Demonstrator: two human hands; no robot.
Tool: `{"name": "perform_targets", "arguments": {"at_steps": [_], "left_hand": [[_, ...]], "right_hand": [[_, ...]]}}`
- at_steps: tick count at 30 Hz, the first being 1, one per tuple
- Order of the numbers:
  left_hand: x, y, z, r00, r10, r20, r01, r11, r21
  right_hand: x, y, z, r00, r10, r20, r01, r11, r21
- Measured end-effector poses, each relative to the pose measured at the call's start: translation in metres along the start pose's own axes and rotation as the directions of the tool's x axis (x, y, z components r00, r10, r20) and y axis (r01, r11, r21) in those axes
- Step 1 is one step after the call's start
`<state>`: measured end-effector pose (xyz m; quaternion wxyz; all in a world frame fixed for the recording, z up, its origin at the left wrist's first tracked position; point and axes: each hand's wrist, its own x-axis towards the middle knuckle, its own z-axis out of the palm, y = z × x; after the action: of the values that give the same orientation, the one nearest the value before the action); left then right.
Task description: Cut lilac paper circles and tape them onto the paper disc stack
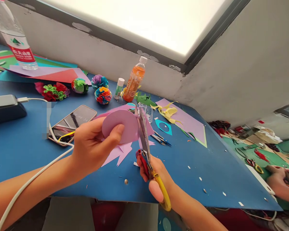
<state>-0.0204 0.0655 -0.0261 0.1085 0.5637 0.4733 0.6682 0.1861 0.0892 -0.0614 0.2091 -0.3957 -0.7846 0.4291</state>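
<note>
My left hand (92, 141) pinches a round-edged piece of purple paper (126, 120) between thumb and fingers, above the blue table (197, 173). My right hand (156, 178) holds scissors (144, 138) by their yellow and red handles. Their blades point up and stand slightly apart, at the right edge of the purple paper. Pointed purple scraps (125, 154) show beneath the paper. The fingers behind the purple paper are partly hidden.
Behind my hands stand an orange drink bottle (134, 80), a glue stick (119, 89) and paper flower balls (103, 95). A phone (73, 123) with a white cable lies left, near a water bottle (20, 48). Another person's hands (279, 176) are far right.
</note>
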Motion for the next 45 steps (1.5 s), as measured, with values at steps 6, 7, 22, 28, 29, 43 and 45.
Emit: {"name": "perform_targets", "arguments": {"at_steps": [6,7,22,28,29,43,45], "left_hand": [[-0.003,-0.004,0.002,0.999,0.017,0.045,-0.017,1.000,0.001],[-0.003,-0.004,0.002,0.999,0.021,0.047,-0.021,1.000,0.001],[0.010,-0.042,0.021,0.806,-0.377,0.456,0.322,0.926,0.197],[0.027,-0.061,0.017,0.794,-0.434,0.426,0.234,0.865,0.445],[0.031,-0.065,0.016,0.792,-0.443,0.420,0.211,0.844,0.493],[0.054,-0.079,0.020,0.676,-0.589,0.443,0.016,0.612,0.791],[0.066,-0.079,0.027,0.668,-0.601,0.438,0.008,0.594,0.804]], "right_hand": [[0.003,-0.004,-0.002,0.994,-0.102,-0.032,0.101,0.995,-0.024],[0.003,-0.003,-0.002,0.996,-0.082,-0.026,0.082,0.997,-0.005],[0.019,-0.012,-0.030,0.916,0.265,0.303,-0.390,0.768,0.508],[0.030,-0.016,-0.039,0.928,0.322,0.186,-0.370,0.757,0.539],[0.031,-0.015,-0.039,0.929,0.331,0.166,-0.366,0.752,0.548],[0.033,-0.008,-0.039,0.914,0.360,0.186,-0.400,0.731,0.553],[0.034,-0.009,-0.039,0.920,0.342,0.191,-0.388,0.737,0.554]]}}
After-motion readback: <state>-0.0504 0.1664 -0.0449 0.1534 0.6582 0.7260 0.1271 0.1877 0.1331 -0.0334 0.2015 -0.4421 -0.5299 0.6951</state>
